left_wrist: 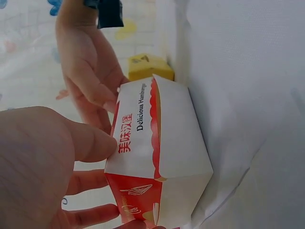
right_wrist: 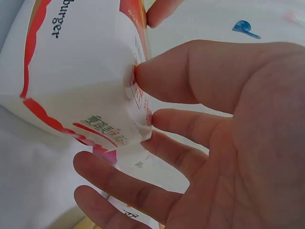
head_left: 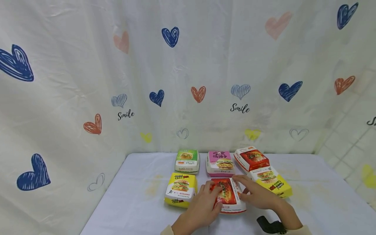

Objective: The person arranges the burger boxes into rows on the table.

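A red and white burger box point(head_left: 227, 196) lies on the table between both hands, a burger picture on its lid. My left hand point(head_left: 203, 205) rests its fingers over the box's left edge, the thumb at the near top edge. On the other side my right hand point(head_left: 258, 194) touches the top right edge with its thumb and fingers. In the left wrist view the lid's red scalloped rim point(left_wrist: 155, 129) overlaps the white base. Fairly straight fingers point(right_wrist: 128, 191) of the right hand extend beside the box in the right wrist view.
A yellow and white box point(head_left: 180, 190) stands to the left, with a green box point(head_left: 187, 161) behind it. Behind the handled box is a pink box point(head_left: 220, 163). At right, another red box point(head_left: 252, 158) meets a second yellow box point(head_left: 271, 181). A heart-printed curtain point(head_left: 188, 65) hangs behind the table.
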Motion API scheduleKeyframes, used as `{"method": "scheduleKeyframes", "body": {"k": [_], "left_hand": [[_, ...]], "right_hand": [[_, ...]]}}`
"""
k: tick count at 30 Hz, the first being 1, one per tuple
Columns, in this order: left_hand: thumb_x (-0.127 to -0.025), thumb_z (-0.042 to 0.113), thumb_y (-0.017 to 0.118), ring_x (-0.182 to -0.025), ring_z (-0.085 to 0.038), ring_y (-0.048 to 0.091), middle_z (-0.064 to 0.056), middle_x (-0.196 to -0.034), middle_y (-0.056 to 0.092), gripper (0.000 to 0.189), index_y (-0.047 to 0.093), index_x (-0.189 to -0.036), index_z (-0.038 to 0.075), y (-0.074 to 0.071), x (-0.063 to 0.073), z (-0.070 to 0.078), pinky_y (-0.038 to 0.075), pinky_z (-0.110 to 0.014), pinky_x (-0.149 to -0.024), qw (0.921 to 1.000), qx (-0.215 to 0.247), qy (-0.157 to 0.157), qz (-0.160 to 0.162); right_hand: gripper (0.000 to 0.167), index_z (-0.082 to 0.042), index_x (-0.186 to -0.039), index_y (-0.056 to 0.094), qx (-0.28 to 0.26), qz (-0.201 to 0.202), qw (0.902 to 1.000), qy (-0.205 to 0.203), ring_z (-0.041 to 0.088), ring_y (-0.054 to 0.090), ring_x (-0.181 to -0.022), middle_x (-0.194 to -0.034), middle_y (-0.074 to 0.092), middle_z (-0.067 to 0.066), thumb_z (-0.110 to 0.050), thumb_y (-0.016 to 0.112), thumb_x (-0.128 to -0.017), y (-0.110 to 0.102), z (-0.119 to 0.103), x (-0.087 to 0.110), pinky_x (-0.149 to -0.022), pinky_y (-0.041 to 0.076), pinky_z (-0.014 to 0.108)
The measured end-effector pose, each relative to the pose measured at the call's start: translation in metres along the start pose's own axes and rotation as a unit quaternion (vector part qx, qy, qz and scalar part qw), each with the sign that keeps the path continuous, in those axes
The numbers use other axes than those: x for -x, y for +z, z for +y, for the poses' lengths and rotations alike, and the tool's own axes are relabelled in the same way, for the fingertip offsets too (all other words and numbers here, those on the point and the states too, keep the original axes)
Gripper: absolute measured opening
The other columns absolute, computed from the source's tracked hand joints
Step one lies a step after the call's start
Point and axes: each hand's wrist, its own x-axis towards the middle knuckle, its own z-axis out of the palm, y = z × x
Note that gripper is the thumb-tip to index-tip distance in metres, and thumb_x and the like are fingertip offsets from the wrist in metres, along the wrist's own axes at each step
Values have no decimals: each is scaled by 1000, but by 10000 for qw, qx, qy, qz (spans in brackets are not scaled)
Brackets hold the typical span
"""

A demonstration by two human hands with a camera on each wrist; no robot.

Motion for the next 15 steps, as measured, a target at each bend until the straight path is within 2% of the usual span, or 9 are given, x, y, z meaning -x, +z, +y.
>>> {"method": "scheduleKeyframes", "body": {"k": [6,15], "left_hand": [[-101,35,60,-119,-13,51,4,-148,44,43,52,-143,33,1,0,-2,55,-34,-88,9997,42,119,198],[-102,30,60,-118,-12,53,5,-143,48,39,55,-141,34,1,-2,-2,56,-33,-90,9995,-92,74,294]], "right_hand": [[69,-15,-150,46,27,76,9999,126,19,57,-97,-154,39,18,-34,76,-91,-1,-2,1,-70,53,28],[75,-10,-150,45,133,155,9995,220,18,56,-91,-143,45,15,-35,79,-88,-2,-4,1,-67,51,28]]}}
